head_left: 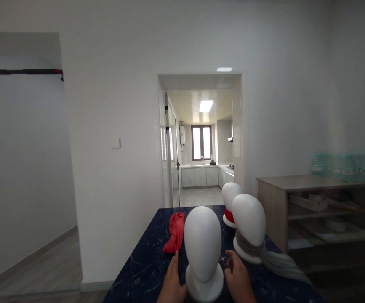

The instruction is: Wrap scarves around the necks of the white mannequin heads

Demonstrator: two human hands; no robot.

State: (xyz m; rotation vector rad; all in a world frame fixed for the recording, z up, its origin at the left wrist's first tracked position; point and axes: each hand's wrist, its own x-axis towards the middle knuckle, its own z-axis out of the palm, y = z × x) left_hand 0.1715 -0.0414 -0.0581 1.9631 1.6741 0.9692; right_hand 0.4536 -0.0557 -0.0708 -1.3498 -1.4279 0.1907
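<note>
A blank white mannequin head (203, 242) stands upright on the dark blue marbled table (141, 263), directly in front of me. My left hand (173, 280) is beside its base on the left, fingers stretched forward and holding nothing. The fingertips come close to a crumpled red cloth (176, 233); whether they touch it I cannot tell. On the other side, my right hand (238, 275) is apart from the head, with its fingers loosely bent, spread and free of any object.
Behind on the right, a second mannequin head (249, 219) wears a grey scarf (285, 266) trailing over the table. A third head (232, 195) has a red band (229, 216) around its neck. A wooden shelf unit (270, 206) beside the table carries several bottles (343, 168).
</note>
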